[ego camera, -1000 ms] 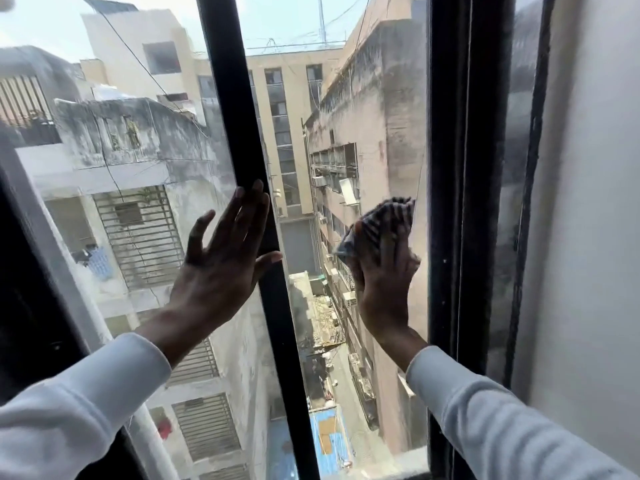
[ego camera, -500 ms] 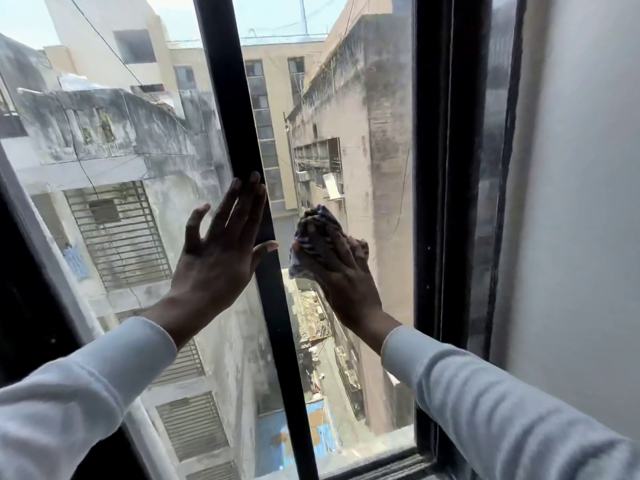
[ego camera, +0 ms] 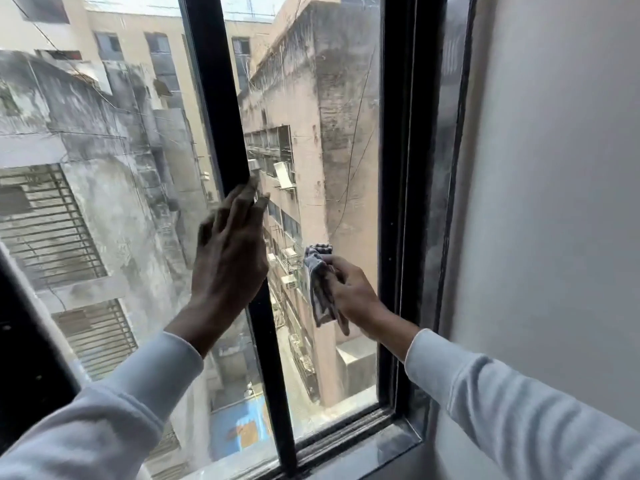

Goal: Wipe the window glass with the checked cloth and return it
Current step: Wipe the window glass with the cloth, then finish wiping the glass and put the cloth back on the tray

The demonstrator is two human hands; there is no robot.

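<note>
So your right hand (ego camera: 353, 292) is clenched around the bunched checked cloth (ego camera: 320, 282) against the clear window glass (ego camera: 332, 150), while your left hand (ego camera: 230, 258), fingers spread loose, rests on the black metal centre bar (ego camera: 221, 98).

Grey-and-white checked cloth (ego camera: 320, 289); black window frame (ego camera: 398, 202); pale blue-white sleeves (ego camera: 519, 410); off-white wall (ego camera: 561, 168)

Black frame (ego camera: 398, 202), pale wall (ego camera: 554, 202), weathered buildings (ego camera: 104, 168) outside, daylight.

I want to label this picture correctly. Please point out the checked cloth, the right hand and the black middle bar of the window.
checked cloth (ego camera: 318, 285): head view, on its bunched middle.
right hand (ego camera: 356, 296): head view, on its back.
black middle bar (ego camera: 216, 98): head view, on its upper part.
</note>
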